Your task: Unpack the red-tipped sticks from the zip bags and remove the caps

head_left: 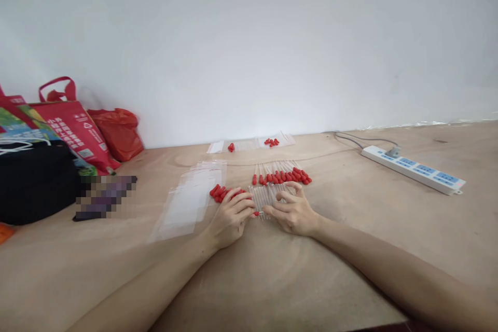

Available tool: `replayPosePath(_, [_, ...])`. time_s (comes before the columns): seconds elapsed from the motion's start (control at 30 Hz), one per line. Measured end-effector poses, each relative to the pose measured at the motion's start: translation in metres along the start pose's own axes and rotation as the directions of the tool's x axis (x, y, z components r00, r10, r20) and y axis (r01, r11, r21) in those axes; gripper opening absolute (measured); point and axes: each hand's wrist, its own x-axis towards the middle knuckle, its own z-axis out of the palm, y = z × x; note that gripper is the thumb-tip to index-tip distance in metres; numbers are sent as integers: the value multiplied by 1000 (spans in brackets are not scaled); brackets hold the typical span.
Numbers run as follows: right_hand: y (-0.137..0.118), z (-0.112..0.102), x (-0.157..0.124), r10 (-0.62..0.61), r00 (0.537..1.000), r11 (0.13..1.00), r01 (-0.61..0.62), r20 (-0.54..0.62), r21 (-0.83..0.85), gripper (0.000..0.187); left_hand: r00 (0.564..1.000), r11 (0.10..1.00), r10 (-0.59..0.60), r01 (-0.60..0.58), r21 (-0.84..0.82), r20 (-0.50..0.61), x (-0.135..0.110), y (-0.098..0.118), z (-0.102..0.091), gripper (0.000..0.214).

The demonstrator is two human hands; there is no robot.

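On the wooden table [272, 275], my left hand [230, 215] and my right hand [293, 212] meet over a bundle of thin clear tubes [264, 196]. The fingers of both hands curl onto these tubes. Loose red caps [220, 192] lie just beyond my left hand. A row of clear tubes with red caps [282, 175] is laid out beyond my right hand. A stack of clear plastic bags [189, 199] lies to the left of my left hand.
A white power strip [414, 168] with its cable lies at the right. Near the wall lie more clear bags with a few red caps [271, 141]. At the left stand a black bag [35, 181], a red tote [75, 132] and a red plastic bag [119, 132].
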Motion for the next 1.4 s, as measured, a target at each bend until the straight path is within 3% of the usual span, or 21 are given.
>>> replayPosePath(0.1, [10,-7,-6,75,997,997,-75,-10,6,21,998,999,-42,42,-4,-50,-7,-9,-6,16])
replayPosePath(0.23, [25,-12,-12,334,942,942,-334,-8,-31,18,978,990,-136,138,4,-157,-15,-18,-10,10])
replayPosePath(0.37, [25,-9,-10,410,907,912,-405,99,-66,20,945,969,-244,248,-12,-215,-15,-23,-9,15])
replayPosePath(0.5, [23,-9,-10,474,855,880,-456,211,-131,26,817,853,-497,521,6,-292,-20,-45,-12,23])
replayPosePath(0.67, [24,-9,-11,511,836,858,-481,198,-183,23,594,638,-761,759,-133,-261,-36,-75,-16,30])
replayPosePath(0.73, [23,-6,-11,515,840,853,-485,168,-190,22,564,599,-794,791,-128,-226,-39,-79,-15,30])
replayPosePath(0.93, [17,-3,-9,500,844,861,-461,194,-214,20,634,637,-767,771,-6,-100,-36,-76,-12,23])
replayPosePath(1.03, [14,-5,-7,493,839,867,-452,231,-208,20,648,648,-760,761,12,-46,-36,-76,-12,25])
replayPosePath(1.27, [11,-12,-3,458,836,889,-428,301,-162,25,618,622,-780,783,-8,-99,-38,-79,-14,34])
replayPosePath(1.4, [11,-13,-3,465,827,885,-446,314,-137,32,690,693,-700,719,55,-183,-31,-72,-19,27])
